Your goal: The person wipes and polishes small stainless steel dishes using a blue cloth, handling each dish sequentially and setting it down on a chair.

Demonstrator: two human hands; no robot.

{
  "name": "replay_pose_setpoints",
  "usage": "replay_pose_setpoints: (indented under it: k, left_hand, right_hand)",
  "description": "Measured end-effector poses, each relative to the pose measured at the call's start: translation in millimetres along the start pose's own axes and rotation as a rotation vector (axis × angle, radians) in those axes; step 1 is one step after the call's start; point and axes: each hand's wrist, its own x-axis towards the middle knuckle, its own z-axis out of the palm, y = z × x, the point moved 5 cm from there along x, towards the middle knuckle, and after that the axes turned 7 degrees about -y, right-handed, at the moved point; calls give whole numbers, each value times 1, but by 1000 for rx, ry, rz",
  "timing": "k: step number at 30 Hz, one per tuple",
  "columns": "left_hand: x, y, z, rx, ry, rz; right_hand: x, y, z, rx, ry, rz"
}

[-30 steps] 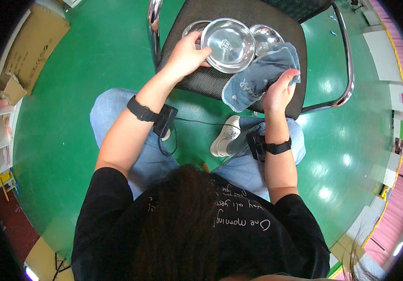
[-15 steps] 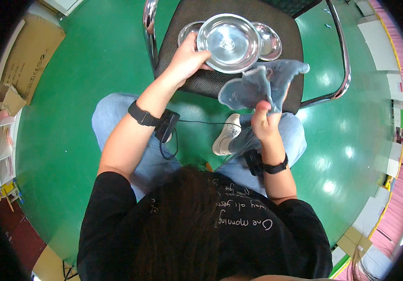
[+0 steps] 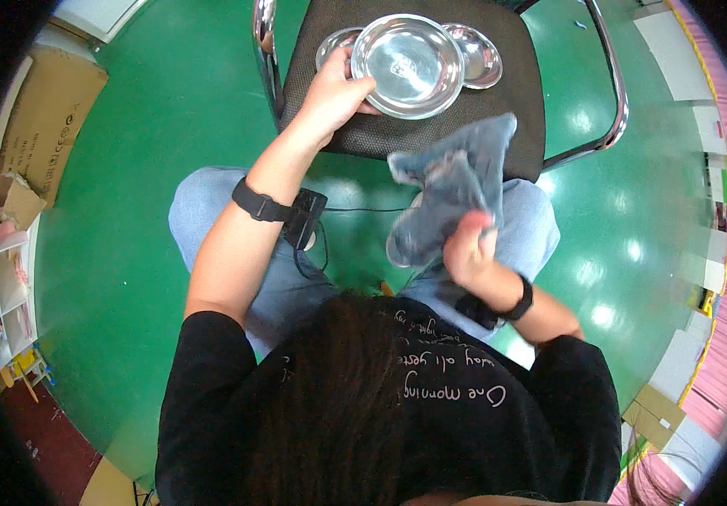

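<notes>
L dish (image 3: 336,40): shiny, on far L of chair seat (image 3: 525,93), partly hidden behind the steel bowl (image 3: 408,66); prob. thin metal, stiff, slick.
L hand (image 3: 342,94): narrow grip on bowl's L rim, thumb on near-L edge, rest of fingers tucked behind/under, mostly hidden.
Steel bowl: far ctr, over the seat, between & overlapping both dishes in view; can't tell if base touches them. Prob. light, rigid; polished wall likely slippery, esp. if wet. Unlikely to break, might dent. Best hold: rim, thumb in/fingers out; one-sided grip may let far-R side dip.
Grey-blue cloth (image 3: 456,190): R of ctr, nearer than bowl & apart from it, hanging btwn seat's near edge and the legs; blurred. Soft, floppy, v. light; no shape of its own. Best hold: bunched or flat under palm; pinched at one edge, far end swings loose.
R hand (image 3: 469,250): closed on cloth's near end, thumb up; fingers mostly hidden, blurred.
R dish (image 3: 483,57): on seat, far R, just beside bowl; prob. same slick metal, lift by exposed R rim.
</notes>
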Motion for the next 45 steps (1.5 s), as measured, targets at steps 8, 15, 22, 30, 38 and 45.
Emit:
replay_pose_setpoints:
  k: [8,15,22,30,38,45]
  left_hand:
    - [3,-4,-10,-29,140,11]
    - [1,-3,-2,-41,66,25]
    - [7,-12,-3,-104,111,53]
    - [-1,-5,15,-170,16,69]
    - [-8,-1,34,-222,-99,87]
    - [-9,1,33,-163,-122,131]
  right_hand:
    - [125,52,-2,-443,125,-342]
    - [122,52,-16,-328,-128,-237]
    - [124,15,3,-742,-288,-586]
    - [131,21,-6,-887,-150,-448]
    - [144,25,-24,-668,50,-326]
    - [155,41,-38,-210,35,-110]
